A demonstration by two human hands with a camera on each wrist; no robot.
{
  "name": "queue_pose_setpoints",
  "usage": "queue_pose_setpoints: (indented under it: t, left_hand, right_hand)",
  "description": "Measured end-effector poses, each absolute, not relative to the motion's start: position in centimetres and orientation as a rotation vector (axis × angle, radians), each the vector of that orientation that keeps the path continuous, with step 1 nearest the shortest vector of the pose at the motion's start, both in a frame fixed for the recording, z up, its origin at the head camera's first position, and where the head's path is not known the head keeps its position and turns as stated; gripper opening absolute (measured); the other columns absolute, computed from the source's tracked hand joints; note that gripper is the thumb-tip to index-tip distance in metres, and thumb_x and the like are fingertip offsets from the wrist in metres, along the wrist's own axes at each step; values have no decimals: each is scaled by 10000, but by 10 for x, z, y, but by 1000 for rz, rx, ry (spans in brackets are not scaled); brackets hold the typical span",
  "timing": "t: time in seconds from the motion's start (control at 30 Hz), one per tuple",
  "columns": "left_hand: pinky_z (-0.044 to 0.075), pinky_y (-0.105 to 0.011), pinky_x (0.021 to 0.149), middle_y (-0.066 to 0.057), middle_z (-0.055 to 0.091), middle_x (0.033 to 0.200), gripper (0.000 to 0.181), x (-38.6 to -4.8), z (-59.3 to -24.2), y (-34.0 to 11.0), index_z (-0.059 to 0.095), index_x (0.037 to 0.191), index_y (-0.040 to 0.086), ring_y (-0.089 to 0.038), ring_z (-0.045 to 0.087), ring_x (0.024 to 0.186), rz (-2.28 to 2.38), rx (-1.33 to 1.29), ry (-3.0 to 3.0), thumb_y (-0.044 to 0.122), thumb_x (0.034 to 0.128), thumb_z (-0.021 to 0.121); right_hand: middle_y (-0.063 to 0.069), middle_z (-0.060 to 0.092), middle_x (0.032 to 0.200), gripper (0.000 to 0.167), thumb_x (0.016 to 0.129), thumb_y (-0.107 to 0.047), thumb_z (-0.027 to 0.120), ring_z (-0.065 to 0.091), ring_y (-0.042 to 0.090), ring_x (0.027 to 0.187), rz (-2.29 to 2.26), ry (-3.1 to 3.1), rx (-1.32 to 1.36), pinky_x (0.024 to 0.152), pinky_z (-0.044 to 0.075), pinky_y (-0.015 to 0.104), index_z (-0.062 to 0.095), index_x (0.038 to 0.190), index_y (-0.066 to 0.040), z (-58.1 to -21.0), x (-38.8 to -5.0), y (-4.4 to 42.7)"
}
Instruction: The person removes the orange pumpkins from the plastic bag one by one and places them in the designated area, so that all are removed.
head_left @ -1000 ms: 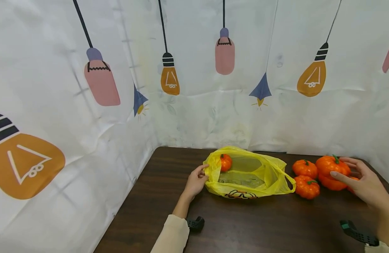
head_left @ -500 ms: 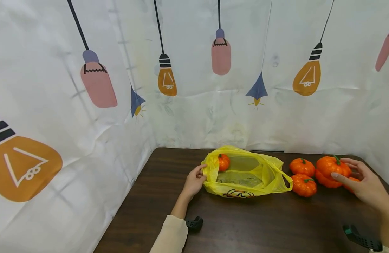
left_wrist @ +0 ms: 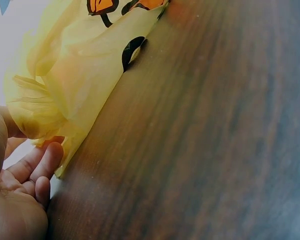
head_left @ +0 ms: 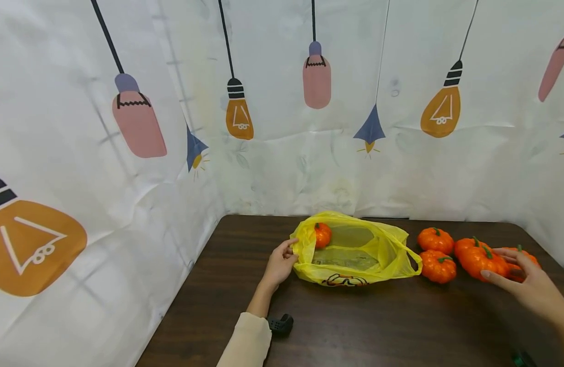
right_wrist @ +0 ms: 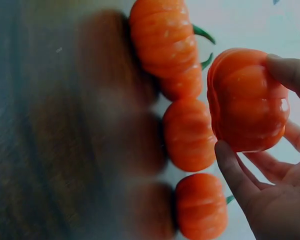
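Observation:
At the left end of a yellow plastic bag point(head_left: 350, 279), my left hand point(head_left: 280, 264) grips the rim. The left wrist view shows the bag's film point(left_wrist: 77, 80) bunched between thumb and fingers. The bag lies with its mouth open, and one small orange toy pumpkin point(head_left: 322, 235) is inside. My right hand point(head_left: 531, 285) holds another orange pumpkin point(head_left: 482, 261) between thumb and fingertips; in the right wrist view this held pumpkin point(right_wrist: 247, 102) is off the table. Several more pumpkins stand close by, including a front one point(head_left: 438, 267) and a rear one point(head_left: 435, 240).
A dark wood-grain table point(head_left: 373, 321) carries everything. Behind and left of it hangs a white curtain point(head_left: 282, 173) printed with lamps. The bag's loose handle point(head_left: 415, 260) reaches almost to the nearest pumpkins. One pumpkin point(head_left: 522, 254) sits partly behind my right hand.
My right hand has brought its pumpkin away from above another one, toward me, uncovering pumpkins behind. My left hand stays at the bag's rim. The head view has turned slightly right.

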State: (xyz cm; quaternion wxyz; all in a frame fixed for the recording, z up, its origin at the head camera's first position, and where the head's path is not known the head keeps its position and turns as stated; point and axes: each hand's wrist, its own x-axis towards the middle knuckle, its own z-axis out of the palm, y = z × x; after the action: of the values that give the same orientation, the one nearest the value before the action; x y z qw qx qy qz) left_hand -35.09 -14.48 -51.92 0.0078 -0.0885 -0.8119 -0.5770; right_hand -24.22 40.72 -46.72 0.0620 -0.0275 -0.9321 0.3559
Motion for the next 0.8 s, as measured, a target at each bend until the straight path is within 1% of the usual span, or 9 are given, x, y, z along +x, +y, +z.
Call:
queue_pose_setpoints:
  t: [0.1,0.17,0.23,0.33,0.4,0.47,0.57,0.63,0.8]
  left_hand:
    - [458,-247,671,-135,607,1095,468,-351,-519,-145,581,1448,193,-156,514,829,-1807,-280,-2530,75,996,607]
    - [455,-247,669,-150,605,1105,467,-351,-519,-145,578,1451,180,-158,507,828,-1814,-282,-2521,74,998,609]
    - [448,-245,661,-161,602,1113,471,-350,-519,-144,569,1459,166,-159,500,828,-1823,-282,-2512,72,999,609]
    - [439,-244,651,-165,599,1123,475,-350,-519,-144,557,1468,141,-156,492,831,-1831,-283,-2503,69,1001,607]
    - [437,-241,645,-158,601,1118,476,-350,-519,-144,559,1467,139,-152,494,826,-1827,-279,-2503,66,999,610]
    - [439,-235,645,-138,600,1105,471,-350,-519,-144,570,1457,158,-144,496,819,-1823,-270,-2510,68,996,613]
    - [447,-232,656,-124,595,1093,463,-351,-519,-144,583,1444,178,-142,500,817,-1822,-271,-2518,72,994,615]
    - [451,-234,665,-126,594,1091,459,-351,-519,-144,588,1439,180,-142,502,821,-1823,-275,-2519,73,993,614]
    - [447,-242,658,-147,605,1099,462,-351,-520,-144,584,1442,159,-156,501,825,-1822,-280,-2508,64,991,616]
  right_hand:
    - [393,285,1502,855,991,-437,654,469,16,1022,1064,-2848,-104,649,451,258,233,1576,23,-469,-241,410]
    - [416,251,1530,885,997,-441,643,515,260,1087,1068,-2865,-112,669,476,324,203,1574,66,-471,-242,411]
    - [419,202,1563,890,1000,-447,635,443,484,1142,1067,-2878,-117,696,495,430,197,1574,74,-473,-242,411]
    - [292,212,1628,840,997,-437,645,520,318,1111,1054,-2876,-97,715,486,454,249,1577,24,-479,-241,414]
    - [59,315,1602,783,995,-418,655,519,103,1046,1059,-2869,-65,717,473,421,297,1574,-32,-483,-240,417]
    - [-134,369,1461,742,988,-406,670,495,31,1015,1058,-2863,-41,714,462,377,338,1563,-74,-487,-240,419]
    - [-220,364,1363,744,990,-401,669,565,215,1056,1066,-2874,-17,725,486,398,336,1567,-70,-490,-241,422]
    - [-84,389,1415,768,994,-412,659,545,442,1109,1083,-2888,-20,735,504,417,312,1576,-49,-490,-243,423]
    - [228,306,1478,783,1006,-422,637,464,597,1175,1131,-2911,-24,733,494,364,283,1580,-23,-492,-247,423]
